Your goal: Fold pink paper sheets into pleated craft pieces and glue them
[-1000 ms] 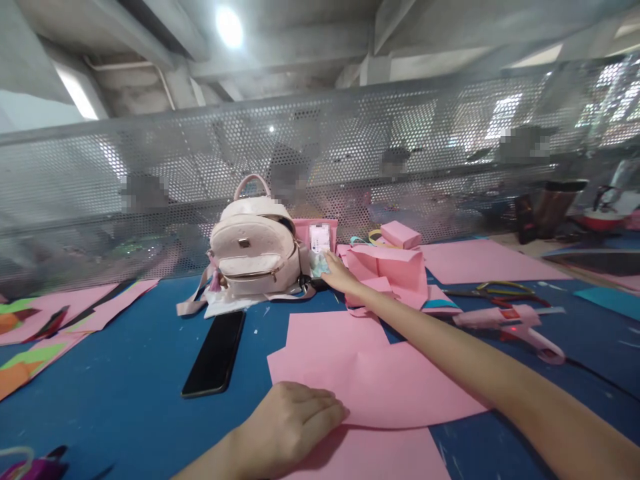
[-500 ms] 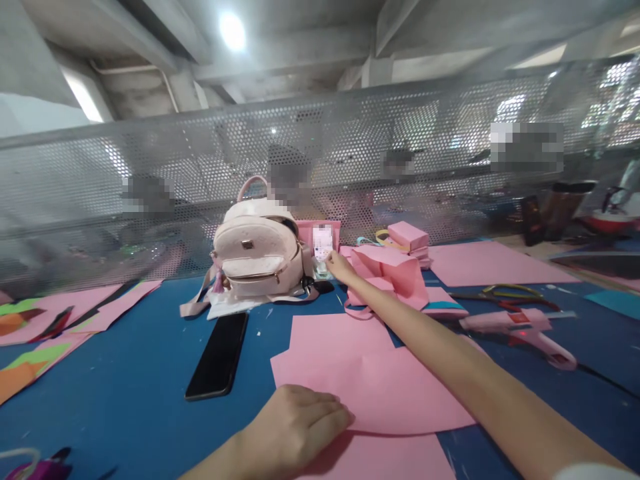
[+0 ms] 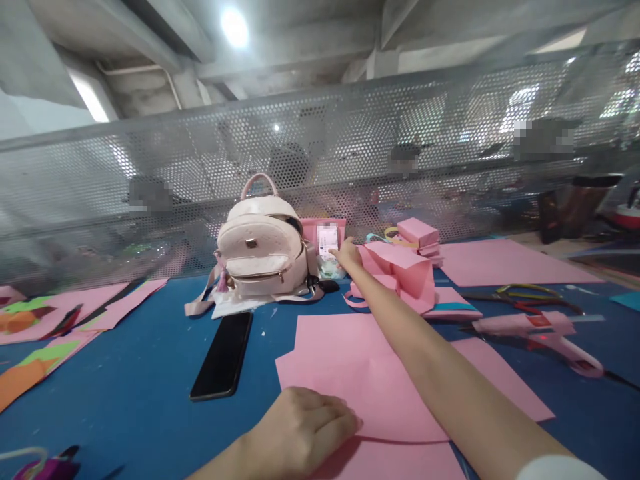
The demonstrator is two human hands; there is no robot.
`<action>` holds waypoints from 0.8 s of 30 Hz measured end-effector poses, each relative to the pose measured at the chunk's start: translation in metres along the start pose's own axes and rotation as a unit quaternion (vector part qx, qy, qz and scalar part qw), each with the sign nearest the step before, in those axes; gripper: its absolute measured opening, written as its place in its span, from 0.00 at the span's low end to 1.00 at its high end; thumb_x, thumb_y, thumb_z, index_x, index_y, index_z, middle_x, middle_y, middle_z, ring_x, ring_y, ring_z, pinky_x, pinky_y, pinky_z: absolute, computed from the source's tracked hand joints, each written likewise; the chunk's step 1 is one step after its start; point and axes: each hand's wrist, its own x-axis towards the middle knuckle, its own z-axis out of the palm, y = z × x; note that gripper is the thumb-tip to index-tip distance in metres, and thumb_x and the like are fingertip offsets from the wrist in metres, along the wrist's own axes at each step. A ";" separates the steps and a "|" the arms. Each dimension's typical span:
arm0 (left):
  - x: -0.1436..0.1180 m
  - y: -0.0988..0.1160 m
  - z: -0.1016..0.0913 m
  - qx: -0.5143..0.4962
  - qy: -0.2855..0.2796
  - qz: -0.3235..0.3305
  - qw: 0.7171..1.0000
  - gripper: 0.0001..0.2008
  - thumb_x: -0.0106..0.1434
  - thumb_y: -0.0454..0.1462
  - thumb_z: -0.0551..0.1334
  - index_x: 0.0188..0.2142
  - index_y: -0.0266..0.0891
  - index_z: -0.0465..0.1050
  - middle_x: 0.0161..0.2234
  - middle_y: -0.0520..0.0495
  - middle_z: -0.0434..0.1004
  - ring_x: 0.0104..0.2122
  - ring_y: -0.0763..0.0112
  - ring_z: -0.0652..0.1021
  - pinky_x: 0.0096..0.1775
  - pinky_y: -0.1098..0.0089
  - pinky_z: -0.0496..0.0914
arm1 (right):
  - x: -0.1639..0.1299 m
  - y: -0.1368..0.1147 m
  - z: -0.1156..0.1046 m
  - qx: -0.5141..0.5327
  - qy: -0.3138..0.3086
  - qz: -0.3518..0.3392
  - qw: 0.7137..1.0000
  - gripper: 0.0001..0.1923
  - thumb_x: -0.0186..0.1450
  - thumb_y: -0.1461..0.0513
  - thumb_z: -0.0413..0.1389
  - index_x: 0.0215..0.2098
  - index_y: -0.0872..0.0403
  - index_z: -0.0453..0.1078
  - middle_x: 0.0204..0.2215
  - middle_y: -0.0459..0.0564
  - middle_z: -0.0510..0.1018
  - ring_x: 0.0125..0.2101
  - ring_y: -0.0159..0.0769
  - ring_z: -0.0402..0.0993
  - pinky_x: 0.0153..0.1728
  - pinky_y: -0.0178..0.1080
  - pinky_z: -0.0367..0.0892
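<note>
My left hand (image 3: pixel 313 427) lies low in the middle, closed at the edge of a pink paper sheet (image 3: pixel 360 373), its fingers pressed together. More pink paper lies under and beside that sheet. Stretched far forward, my right hand (image 3: pixel 347 255) has its thumb out at a propped-up phone with a lit screen (image 3: pixel 328 239); its fingers look apart and grip nothing visible. Whether the thumb touches the screen I cannot tell. Beside my right wrist sits a folded pink paper piece (image 3: pixel 405 273). My right forearm crosses over the sheets.
A pale pink backpack (image 3: pixel 263 257) stands left of the lit phone, and a dark phone (image 3: pixel 223 357) lies before it. At right are a pink glue gun (image 3: pixel 540 333), pliers (image 3: pixel 530 293) and small pink boxes (image 3: pixel 419 233). A perforated metal screen (image 3: pixel 200 160) runs behind.
My right hand's fingers have spread and its thumb now points at the lit screen. The view has shifted slightly, showing more pink paper right of my forearm. My left hand stays on the sheet.
</note>
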 end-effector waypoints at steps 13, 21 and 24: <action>0.003 -0.002 0.000 0.000 0.014 0.001 1.000 0.11 0.70 0.30 0.53 0.48 0.28 0.69 0.37 0.42 0.83 0.38 0.66 0.83 0.36 0.71 0.78 | -0.009 -0.048 0.032 -0.004 0.211 0.035 0.977 0.19 0.69 0.57 0.56 0.55 0.55 0.65 0.53 0.55 0.70 0.49 0.45 0.71 0.47 0.52 0.70; 0.003 -0.005 -0.002 -0.005 0.013 -0.009 1.000 0.11 0.71 0.31 0.52 0.48 0.28 0.70 0.37 0.43 0.83 0.37 0.66 0.83 0.34 0.71 0.77 | -0.001 -0.060 0.039 0.009 0.221 0.073 0.972 0.19 0.69 0.56 0.56 0.55 0.55 0.65 0.53 0.55 0.70 0.48 0.44 0.71 0.46 0.51 0.71; 0.004 -0.005 -0.002 -0.005 0.009 -0.008 1.000 0.11 0.70 0.30 0.53 0.47 0.28 0.70 0.38 0.43 0.83 0.36 0.65 0.83 0.33 0.70 0.77 | 0.000 -0.063 0.042 0.007 0.227 0.085 0.970 0.19 0.69 0.57 0.56 0.55 0.56 0.65 0.52 0.55 0.71 0.47 0.44 0.72 0.46 0.50 0.71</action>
